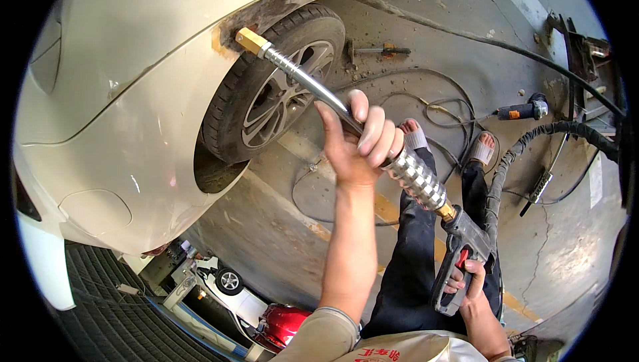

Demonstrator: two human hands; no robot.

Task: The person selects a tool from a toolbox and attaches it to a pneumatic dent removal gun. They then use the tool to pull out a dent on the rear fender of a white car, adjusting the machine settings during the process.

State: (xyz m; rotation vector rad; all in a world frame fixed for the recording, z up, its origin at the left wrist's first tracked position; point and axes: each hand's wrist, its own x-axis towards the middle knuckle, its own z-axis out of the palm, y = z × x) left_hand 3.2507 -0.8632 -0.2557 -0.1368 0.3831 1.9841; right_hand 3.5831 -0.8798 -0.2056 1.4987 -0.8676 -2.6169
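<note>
Left hand [359, 139] and right hand [468, 279] grip a metal tool [426, 183] near a wheel [286, 100]. A grinder [522, 110] lies on the floor [566, 232].

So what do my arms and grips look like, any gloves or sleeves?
Your left grip and right grip are ungloved hands. The forearms are bare, no watch visible. A short greyish-beige fabric sleeve covers the left upper arm; the right sleeve can't be made out.

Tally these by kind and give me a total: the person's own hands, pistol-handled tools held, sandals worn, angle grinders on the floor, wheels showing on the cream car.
Hands: 2 (left hand, right hand)
Pistol-handled tool: 1
Sandals: 2 (left sandal, right sandal)
Angle grinder: 1
Wheel on the cream car: 1
Total: 7
</note>
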